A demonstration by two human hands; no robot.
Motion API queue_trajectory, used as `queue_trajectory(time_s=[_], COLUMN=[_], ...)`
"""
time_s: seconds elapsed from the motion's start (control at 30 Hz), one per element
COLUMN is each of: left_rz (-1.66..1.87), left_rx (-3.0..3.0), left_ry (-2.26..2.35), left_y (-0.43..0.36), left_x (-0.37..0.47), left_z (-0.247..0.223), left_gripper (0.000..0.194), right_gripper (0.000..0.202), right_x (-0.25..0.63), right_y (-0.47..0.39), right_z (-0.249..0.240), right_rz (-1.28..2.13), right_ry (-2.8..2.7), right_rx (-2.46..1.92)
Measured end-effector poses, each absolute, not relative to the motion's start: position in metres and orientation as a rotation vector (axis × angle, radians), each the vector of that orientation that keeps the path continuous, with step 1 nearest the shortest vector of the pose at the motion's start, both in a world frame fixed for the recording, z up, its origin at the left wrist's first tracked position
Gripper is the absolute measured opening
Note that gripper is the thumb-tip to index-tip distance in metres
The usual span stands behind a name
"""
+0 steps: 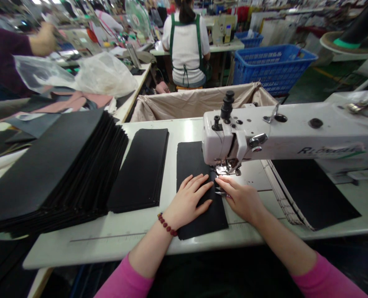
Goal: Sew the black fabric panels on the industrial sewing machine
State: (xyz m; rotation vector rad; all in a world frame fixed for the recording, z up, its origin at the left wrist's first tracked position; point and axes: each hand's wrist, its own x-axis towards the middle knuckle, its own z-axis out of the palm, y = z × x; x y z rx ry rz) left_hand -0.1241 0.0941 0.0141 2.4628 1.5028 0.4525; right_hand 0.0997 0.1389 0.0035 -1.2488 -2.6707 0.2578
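Note:
A black rectangular panel (pixel 199 221) lies flat on the white sewing table, its right edge running under the presser foot (pixel 223 169) of the sewing machine (pixel 283 130). My left hand (pixel 192 198) rests on this panel with fingers spread, a beaded bracelet at the wrist. Just below the presser foot, my right hand (pixel 241 198) is closed around small thread snips (pixel 221 193), whose blades point left over the panel's edge. Its fingertips reach close to the needle area, and most of the snips is hidden under the palm.
To the left stand a low stack of black panels (pixel 140 169) and a taller stack (pixel 53 161). Black panels with pale edges (pixel 314 194) lie right, under the machine arm. Behind the table are a cloth-lined bin (pixel 184 108), a blue basket (pixel 271 68) and a seated person (pixel 186 49).

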Motion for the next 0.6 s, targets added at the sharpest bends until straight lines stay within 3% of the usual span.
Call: queue_trajectory(time_s=[0.6], left_rz=[0.485], left_rx=[2.466], left_ry=[1.526], left_y=[0.0951], left_x=[-0.1259], left_z=[0.0093], left_gripper=[0.047], right_gripper=[0.056], right_x=[0.0997], right_y=[0.1388], right_z=[0.0050], right_rz=[0.328], right_ry=[-2.642], right_rx=[-1.244])
